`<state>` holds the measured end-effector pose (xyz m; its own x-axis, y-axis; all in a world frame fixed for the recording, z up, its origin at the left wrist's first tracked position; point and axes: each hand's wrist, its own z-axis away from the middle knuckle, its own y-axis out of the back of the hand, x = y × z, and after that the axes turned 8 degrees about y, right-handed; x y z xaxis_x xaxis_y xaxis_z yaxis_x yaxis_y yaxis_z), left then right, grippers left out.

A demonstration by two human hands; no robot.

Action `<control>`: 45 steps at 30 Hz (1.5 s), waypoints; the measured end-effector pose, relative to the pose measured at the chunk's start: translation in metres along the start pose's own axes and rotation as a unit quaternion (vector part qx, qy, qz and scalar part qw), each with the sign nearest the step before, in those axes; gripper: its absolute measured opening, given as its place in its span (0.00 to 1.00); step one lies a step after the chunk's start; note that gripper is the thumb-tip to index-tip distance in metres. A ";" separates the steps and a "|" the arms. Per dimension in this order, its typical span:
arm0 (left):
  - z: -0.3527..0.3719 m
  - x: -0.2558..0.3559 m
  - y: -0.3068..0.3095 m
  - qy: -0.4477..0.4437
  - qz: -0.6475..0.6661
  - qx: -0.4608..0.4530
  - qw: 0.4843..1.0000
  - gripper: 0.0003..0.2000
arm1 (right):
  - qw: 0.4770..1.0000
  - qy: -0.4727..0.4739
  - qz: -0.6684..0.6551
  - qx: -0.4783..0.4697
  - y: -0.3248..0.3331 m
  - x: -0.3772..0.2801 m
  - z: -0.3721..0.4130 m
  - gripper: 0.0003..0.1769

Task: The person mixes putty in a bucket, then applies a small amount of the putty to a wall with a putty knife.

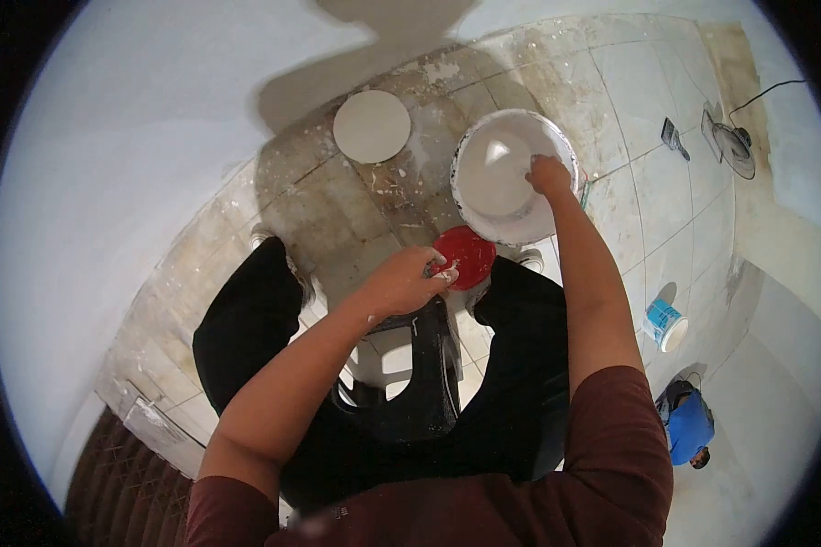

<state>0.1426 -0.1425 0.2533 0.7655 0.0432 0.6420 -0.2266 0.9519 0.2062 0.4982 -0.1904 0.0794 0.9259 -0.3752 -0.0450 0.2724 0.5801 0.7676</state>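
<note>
My left hand is closed at the left edge of a red round dish and appears to grip its rim. White smears mark its thumb and fingers. My right hand is closed over the right inner side of a large white bucket. What its fingers hold, if anything, is hidden. Pale, whitish liquid fills part of the bucket, with a bright reflection on its surface. The dish sits close beside the bucket's lower left, nearer to my body.
A pale round disc lies on the stained tiles. Rightward are a flat brush-like tool, a fan with a cable, and a blue-and-white tub. Another person in blue is farther off. A black plastic stool is beneath me.
</note>
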 end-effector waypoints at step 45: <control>-0.005 -0.013 -0.008 0.012 -0.020 -0.030 0.999 0.21 | 0.998 0.000 0.029 -0.057 -0.004 0.001 -0.014 0.25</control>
<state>0.1374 -0.1494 0.2399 0.7880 0.0107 0.6155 -0.1594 0.9693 0.1872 0.5013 -0.1832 0.0676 0.9408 -0.3391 -0.0025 0.2465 0.6789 0.6916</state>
